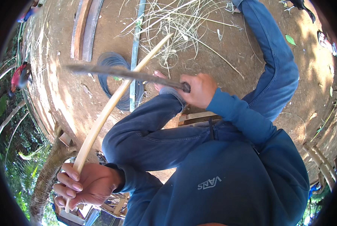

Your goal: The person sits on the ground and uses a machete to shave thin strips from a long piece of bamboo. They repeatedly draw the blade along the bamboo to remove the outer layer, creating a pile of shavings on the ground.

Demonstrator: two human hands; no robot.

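Brown, sun-dappled dirt [65,94] lies beneath left hand [88,185] gripping pale strip [107,107], right hand [201,89] gripping blade [110,71]

Strip [104,113]: wood, appears smooth. Blade [97,70]: metal, matt, rough-looking. Far coil [107,60]: metal-looking wire. Trousers [146,124]: denim cloth, matt.

Bright daylight, sun glare and dappled shadow on the ground [232,43], blade [108,71] blurred, fisheye bending, dark rounded corners
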